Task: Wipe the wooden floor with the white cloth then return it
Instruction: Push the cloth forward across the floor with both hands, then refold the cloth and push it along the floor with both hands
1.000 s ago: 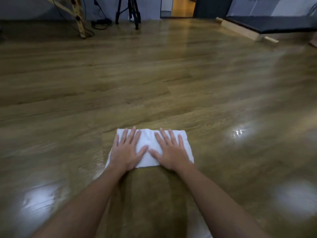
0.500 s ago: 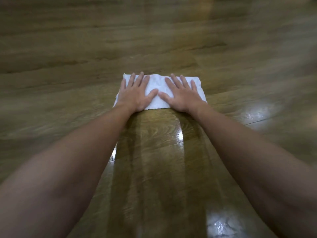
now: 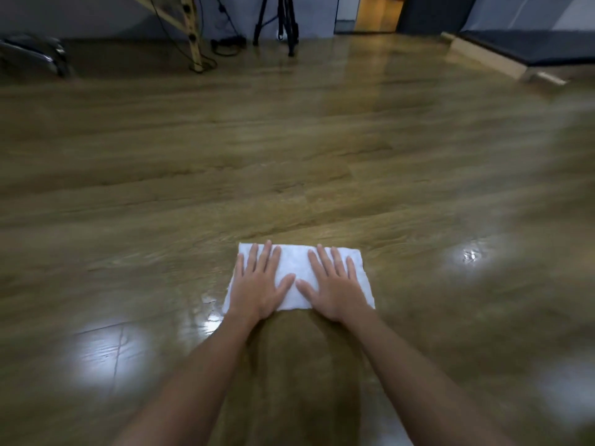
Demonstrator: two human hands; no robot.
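A white cloth [image 3: 294, 263], folded into a rectangle, lies flat on the glossy wooden floor [image 3: 289, 156] just ahead of me. My left hand [image 3: 257, 286] rests palm down on its left half with the fingers spread. On the right half my right hand [image 3: 335, 289] lies the same way. The two thumbs nearly meet over the cloth's middle. Neither hand curls around the fabric. Both forearms reach out from the bottom of the view. The floor between my arms looks darker and damp.
Along the far wall stand a black tripod [image 3: 283, 24], a slanted wooden frame [image 3: 190, 30] with cables [image 3: 225, 48] at its foot, and a lit doorway [image 3: 376, 12]. A dark mat on a low platform [image 3: 515, 49] lies far right. A dark object [image 3: 32, 56] sits far left.
Half a second ago my arms were stretched far forward over the cloth. Now the cloth and both hands have slid back towards me, and my view has lifted to show the far wall.
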